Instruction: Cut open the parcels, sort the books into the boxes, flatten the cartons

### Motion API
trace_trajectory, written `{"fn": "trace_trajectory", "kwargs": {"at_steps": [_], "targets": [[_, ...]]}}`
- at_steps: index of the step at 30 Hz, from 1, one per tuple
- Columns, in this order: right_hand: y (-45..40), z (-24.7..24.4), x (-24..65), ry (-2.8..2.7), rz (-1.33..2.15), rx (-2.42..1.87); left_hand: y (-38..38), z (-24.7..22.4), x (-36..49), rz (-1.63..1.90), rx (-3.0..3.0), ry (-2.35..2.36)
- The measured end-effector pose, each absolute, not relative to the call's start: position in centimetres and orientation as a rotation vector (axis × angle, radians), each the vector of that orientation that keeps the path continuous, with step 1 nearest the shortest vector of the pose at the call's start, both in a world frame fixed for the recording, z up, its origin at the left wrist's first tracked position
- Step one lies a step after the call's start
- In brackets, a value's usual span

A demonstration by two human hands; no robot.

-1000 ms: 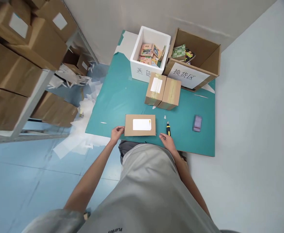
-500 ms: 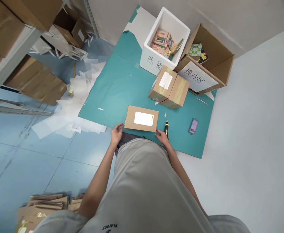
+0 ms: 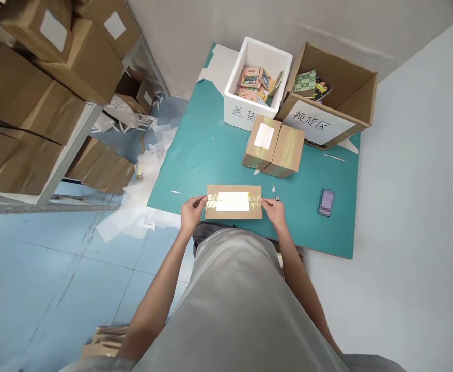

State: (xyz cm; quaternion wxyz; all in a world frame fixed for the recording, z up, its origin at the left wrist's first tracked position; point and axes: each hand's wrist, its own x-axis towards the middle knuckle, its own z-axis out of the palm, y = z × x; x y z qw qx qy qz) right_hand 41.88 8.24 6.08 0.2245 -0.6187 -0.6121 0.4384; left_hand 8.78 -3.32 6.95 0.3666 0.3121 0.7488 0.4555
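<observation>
A small cardboard box (image 3: 212,213) lies near the front edge of the green-topped table, with clear tape across its face and a large white label. The fingers of my left hand (image 3: 192,215) are closed on its left end. My right hand (image 3: 275,212) pinches the right end the same way. Just beyond my right hand shows the tip of a utility knife (image 3: 278,198); the rest of it is hidden under the hand.
Behind stand two taped cardboard boxes (image 3: 287,150), a white foam box (image 3: 237,118) holding booklets and an open carton (image 3: 352,98). A blurred purple object (image 3: 326,202) lies at right on the table (image 3: 195,139). Shelves with cartons (image 3: 20,88) rise at left.
The box has been turned, so a taped face with a different label now shows. My hands have moved from its near corners up to its two ends. The view has shifted.
</observation>
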Motion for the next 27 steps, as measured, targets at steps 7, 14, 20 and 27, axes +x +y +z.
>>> {"fn": "trace_trajectory", "kwargs": {"at_steps": [7,14,20,27], "targets": [[5.6,3.5,42.5,-1.599,1.323,-1.769,-3.9,3.6,8.4,1.043,0.679,1.891],[2.7,1.6,45.7,-1.496,1.499,-1.801,-8.1,1.6,8.7,0.937,0.551,1.913],[3.3,1.8,44.8,-1.628,1.653,-1.636,-7.8,1.7,10.0,0.901,0.672,1.853],[7.3,4.1,44.2,-1.610,1.547,-1.486,-4.0,4.5,8.0,0.982,0.695,1.758]]}}
